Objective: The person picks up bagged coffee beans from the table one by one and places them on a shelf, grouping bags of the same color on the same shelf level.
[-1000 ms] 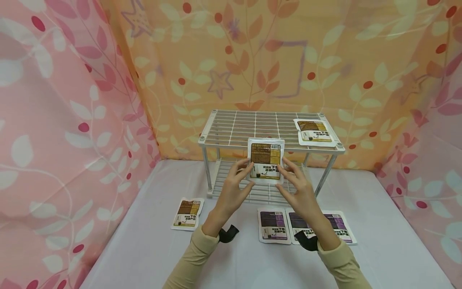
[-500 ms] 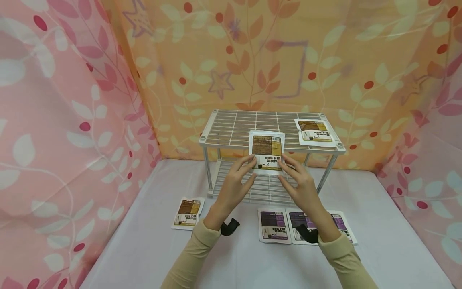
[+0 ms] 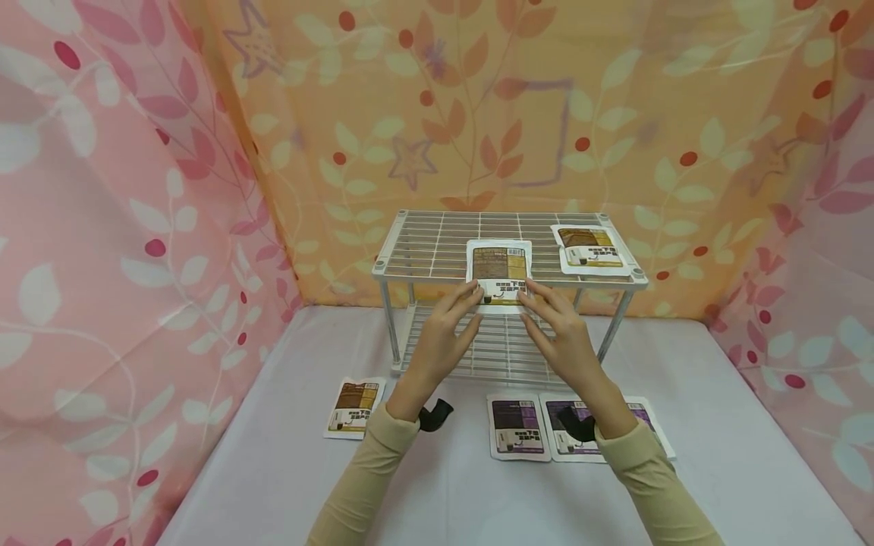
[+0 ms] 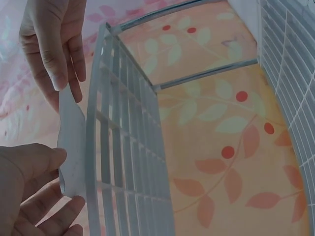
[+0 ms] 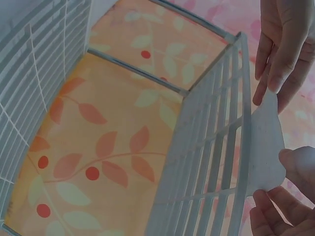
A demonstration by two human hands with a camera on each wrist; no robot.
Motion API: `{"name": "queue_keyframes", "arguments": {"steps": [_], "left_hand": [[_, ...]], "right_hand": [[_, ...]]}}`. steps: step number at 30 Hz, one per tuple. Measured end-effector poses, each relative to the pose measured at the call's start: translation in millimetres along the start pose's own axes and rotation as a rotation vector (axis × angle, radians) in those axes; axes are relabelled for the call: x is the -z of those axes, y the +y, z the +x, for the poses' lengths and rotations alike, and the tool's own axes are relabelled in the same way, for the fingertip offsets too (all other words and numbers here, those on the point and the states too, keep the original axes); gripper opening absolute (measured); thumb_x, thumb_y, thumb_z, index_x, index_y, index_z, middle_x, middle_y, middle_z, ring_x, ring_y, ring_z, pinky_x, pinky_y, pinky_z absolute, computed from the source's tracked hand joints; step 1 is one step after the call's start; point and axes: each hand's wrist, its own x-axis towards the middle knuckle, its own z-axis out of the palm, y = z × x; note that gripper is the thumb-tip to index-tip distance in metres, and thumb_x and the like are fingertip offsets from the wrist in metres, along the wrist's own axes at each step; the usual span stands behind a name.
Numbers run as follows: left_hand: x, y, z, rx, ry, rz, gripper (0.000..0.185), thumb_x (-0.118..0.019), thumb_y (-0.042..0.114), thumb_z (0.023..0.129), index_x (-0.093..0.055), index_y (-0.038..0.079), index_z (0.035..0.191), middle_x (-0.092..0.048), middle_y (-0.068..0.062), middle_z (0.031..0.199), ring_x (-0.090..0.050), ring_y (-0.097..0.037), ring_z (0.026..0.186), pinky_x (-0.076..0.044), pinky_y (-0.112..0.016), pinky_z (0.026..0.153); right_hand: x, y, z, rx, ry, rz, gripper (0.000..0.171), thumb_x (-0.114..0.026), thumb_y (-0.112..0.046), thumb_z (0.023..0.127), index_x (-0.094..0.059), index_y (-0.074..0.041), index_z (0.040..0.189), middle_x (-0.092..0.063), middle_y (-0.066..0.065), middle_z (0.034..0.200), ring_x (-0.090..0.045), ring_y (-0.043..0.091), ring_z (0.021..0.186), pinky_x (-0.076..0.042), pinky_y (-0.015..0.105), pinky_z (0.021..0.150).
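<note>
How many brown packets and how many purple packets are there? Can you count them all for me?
Brown packets: 3 (the held packet, the rack packet, the far-left packet)
Purple packets: 3 (the left purple packet, the middle purple packet, the right purple packet, the last two partly hidden)
Total: 6

left hand (image 3: 442,337) pinching | right hand (image 3: 564,340) pinching | forearms (image 3: 611,409) angled inward

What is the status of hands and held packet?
Left hand, right hand: holding brown packet. Packet at front of top shelf, contact unclear. Another packet on shelf right; nothing visibly blocking.
</note>
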Motion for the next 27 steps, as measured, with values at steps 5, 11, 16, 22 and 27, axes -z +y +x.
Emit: {"name": "queue_keyframes", "arguments": {"steps": [5, 11, 16, 22, 27], "left_hand": [[1.5, -1.7, 7.6, -0.008, -0.006, 0.023, 0.038, -0.064, 0.007, 0.087, -0.058, 0.001, 0.124, -0.050, -0.011, 0.134, -0.051, -0.022, 0.121, -0.030, -0.035, 0.110], [1.3, -5.2, 15.3, -0.019, -0.009, 0.060, 0.038, -0.065, 0.007, 0.085, -0.059, 0.003, 0.123, -0.052, -0.012, 0.132, -0.051, -0.025, 0.121, -0.028, -0.048, 0.109], [-0.3, -8.4, 20.9, -0.020, -0.025, 0.076, 0.039, -0.064, 0.004, 0.085, -0.058, 0.003, 0.124, -0.051, -0.012, 0.133, -0.048, -0.028, 0.124, -0.024, -0.049, 0.111], [0.0, -9.9, 27.9, -0.013, -0.037, 0.107, 0.037, -0.062, 0.005, 0.087, -0.058, 0.003, 0.123, -0.051, -0.013, 0.133, -0.049, -0.028, 0.123, -0.021, -0.049, 0.112], [-0.7, -11.2, 33.8, -0.014, -0.051, 0.161, 0.035, -0.060, 0.010, 0.089, -0.059, 0.005, 0.124, -0.052, -0.011, 0.132, -0.052, -0.024, 0.120, -0.021, -0.050, 0.111]], "right_hand": [[0, 3, 6, 0.004, -0.005, -0.026, 0.037, -0.067, 0.004, 0.080, -0.063, 0.001, 0.116, -0.054, 0.019, 0.127, -0.052, 0.036, 0.113, -0.045, 0.052, 0.090], [0, 6, 12, 0.011, -0.006, -0.048, 0.036, -0.067, 0.004, 0.079, -0.064, 0.000, 0.115, -0.056, 0.020, 0.125, -0.053, 0.037, 0.110, -0.040, 0.056, 0.093], [0, 8, 15, 0.016, -0.006, -0.089, 0.036, -0.068, 0.003, 0.079, -0.064, -0.001, 0.115, -0.056, 0.019, 0.125, -0.055, 0.037, 0.108, -0.041, 0.055, 0.089], [-1, 11, 21, 0.011, -0.014, -0.131, 0.032, -0.067, -0.001, 0.082, -0.065, -0.001, 0.114, -0.058, 0.018, 0.124, -0.056, 0.037, 0.106, -0.041, 0.056, 0.090], [-1, 14, 26, 0.000, -0.027, -0.152, 0.030, -0.066, -0.004, 0.084, -0.065, -0.001, 0.114, -0.058, 0.018, 0.123, -0.056, 0.035, 0.106, -0.041, 0.055, 0.091]]}}
